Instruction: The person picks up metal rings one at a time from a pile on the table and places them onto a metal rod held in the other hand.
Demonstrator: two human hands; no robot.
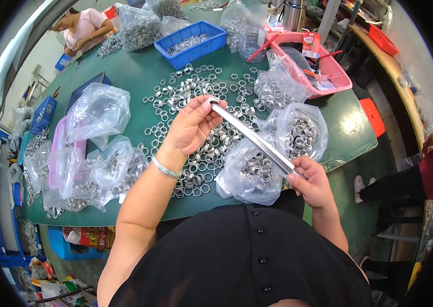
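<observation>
A long metal ring mandrel [253, 135] with fine marks along it slants across in front of me, above the table. My right hand [310, 183] is closed round its lower right end. At the upper left end my left hand [194, 123] pinches a silver ring [213, 100], which sits at the mandrel's tip; whether it is fully round the rod I cannot tell. Beneath my hands, many loose silver rings [196, 165] are spread over the green table [134, 71]. A clear plastic bag of rings [251, 176] lies under the mandrel, and another bag of rings [306, 128] is beside it.
A blue bin [190, 60] holding small metal parts stands at the far side, near a pink basket [347, 84] with tools. Several clear bags [99, 110] cover the left side. Another person [87, 28] works at the far left; someone's legs [400, 185] show at right.
</observation>
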